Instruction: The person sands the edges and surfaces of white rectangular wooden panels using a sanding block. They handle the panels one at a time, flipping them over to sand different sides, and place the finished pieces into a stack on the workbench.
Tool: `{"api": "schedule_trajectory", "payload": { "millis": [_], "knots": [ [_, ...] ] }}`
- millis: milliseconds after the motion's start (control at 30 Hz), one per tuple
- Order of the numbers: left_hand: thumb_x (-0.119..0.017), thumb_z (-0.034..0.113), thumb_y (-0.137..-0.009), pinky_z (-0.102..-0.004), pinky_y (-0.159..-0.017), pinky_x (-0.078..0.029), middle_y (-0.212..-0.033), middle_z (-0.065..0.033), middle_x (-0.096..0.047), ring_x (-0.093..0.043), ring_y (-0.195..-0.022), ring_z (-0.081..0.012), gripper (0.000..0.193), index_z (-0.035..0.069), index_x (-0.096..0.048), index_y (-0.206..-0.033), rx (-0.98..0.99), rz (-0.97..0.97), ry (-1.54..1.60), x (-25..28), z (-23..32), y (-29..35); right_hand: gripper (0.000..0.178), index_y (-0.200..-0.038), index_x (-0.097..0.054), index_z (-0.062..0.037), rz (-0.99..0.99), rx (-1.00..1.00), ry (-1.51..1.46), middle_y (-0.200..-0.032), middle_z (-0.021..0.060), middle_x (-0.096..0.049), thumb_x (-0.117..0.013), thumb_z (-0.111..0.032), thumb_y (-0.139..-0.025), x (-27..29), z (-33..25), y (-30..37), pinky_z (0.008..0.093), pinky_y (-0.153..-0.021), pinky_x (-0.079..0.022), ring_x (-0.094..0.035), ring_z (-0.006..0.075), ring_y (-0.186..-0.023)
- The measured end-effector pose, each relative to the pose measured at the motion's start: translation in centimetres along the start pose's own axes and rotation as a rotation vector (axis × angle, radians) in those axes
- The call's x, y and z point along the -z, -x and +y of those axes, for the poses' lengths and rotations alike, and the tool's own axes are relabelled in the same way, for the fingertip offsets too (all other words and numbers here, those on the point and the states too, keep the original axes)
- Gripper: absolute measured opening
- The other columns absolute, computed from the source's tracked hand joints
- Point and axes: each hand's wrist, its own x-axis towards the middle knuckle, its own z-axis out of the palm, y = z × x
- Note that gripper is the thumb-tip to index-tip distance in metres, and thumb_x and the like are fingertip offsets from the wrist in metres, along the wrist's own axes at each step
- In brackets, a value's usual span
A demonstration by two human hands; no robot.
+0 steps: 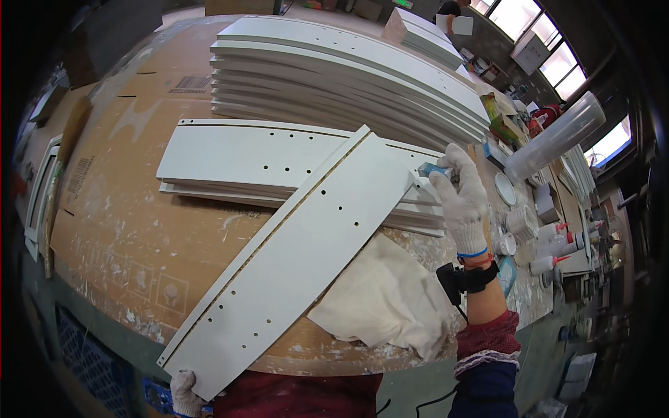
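A long white drilled panel (296, 244) lies slantwise, its far end resting across a low stack of similar panels (230, 157). A groove runs along its left edge, and small holes dot its face. My left hand (185, 391), in a white knit glove, grips the panel's near end; part of the hand is cut off from view. Beside the panel's far right corner, my gloved right hand (461, 195) pinches a small light-blue block (430, 169). Whether the block touches the panel I cannot tell. A crumpled cream cloth (390, 299) lies right of the panel.
A tall stack of white panels (334, 76) stands at the back of the cardboard-covered table (104, 230). To the right are a clear plastic-wrapped roll (557, 136), red-tipped bottles (547, 263) and small tubs (521, 221). Another person (453, 17) is far back.
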Motion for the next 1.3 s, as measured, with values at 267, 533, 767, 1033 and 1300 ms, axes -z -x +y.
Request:
{"api": "schedule_trajectory", "payload": {
  "millis": [267,533,767,1033,1300],
  "knots": [
    [-0.068,0.022,-0.086,-0.0700,-0.057,-0.054,-0.109,-0.0355,-0.057,-0.064,-0.084,-0.0516,0.061,-0.013,-0.038,-0.126,0.011,-0.019,0.018,0.2,-0.1,-0.1,0.043,-0.121,-0.057,-0.0007,-0.026,0.030,0.091,-0.106,0.0078,-0.064,-0.069,-0.004,-0.079,-0.2,-0.9,-0.1,0.0270,-0.078,-0.049,-0.059,0.0147,-0.085],
    [-0.070,0.021,-0.085,-0.0631,-0.059,-0.058,-0.106,-0.0354,-0.059,-0.066,-0.081,-0.0499,0.064,-0.016,-0.037,-0.125,-0.008,-0.008,0.054,-1.8,-0.2,-0.2,0.040,-0.118,-0.059,-0.0024,-0.034,0.044,0.060,-0.101,0.0079,-0.065,-0.069,-0.003,-0.080,-0.3,-0.4,-0.4,0.0274,-0.078,-0.049,-0.059,0.0139,-0.083],
    [-0.070,0.016,-0.083,-0.0666,-0.060,-0.056,-0.109,-0.0359,-0.057,-0.065,-0.085,-0.0514,0.064,-0.016,-0.036,-0.126,-0.015,-0.032,0.075,-3.5,-0.1,-0.2,0.039,-0.117,-0.060,-0.0033,-0.042,-0.037,-0.058,-0.101,0.0058,-0.064,-0.068,-0.003,-0.080,-0.8,-1.4,-1.7,0.0268,-0.077,-0.049,-0.056,0.0120,-0.080],
    [-0.068,0.011,-0.082,-0.0682,-0.061,-0.056,-0.106,-0.0308,-0.059,-0.065,-0.087,-0.0492,0.057,-0.013,-0.038,-0.125,0.040,-0.030,0.106,-4.4,0.5,-0.5,0.039,-0.116,-0.059,-0.0042,-0.159,0.154,0.094,-0.093,0.0101,-0.064,-0.071,-0.012,-0.080,-5.4,-5.1,-7.2,0.0320,-0.076,-0.051,-0.063,0.0212,-0.079],
    [-0.063,0.005,-0.075,-0.0717,-0.059,-0.053,-0.103,-0.0308,-0.059,-0.065,-0.079,-0.0491,0.059,-0.010,-0.040,-0.127,0.009,0.061,0.092,-3.6,0.1,0.0,0.038,-0.116,-0.059,-0.0052,-0.204,0.174,0.278,-0.087,0.0096,-0.065,-0.071,-0.015,-0.081,-7.1,-6.0,-9.0,0.0338,-0.074,-0.051,-0.064,0.0219,-0.077]
  ]
}}
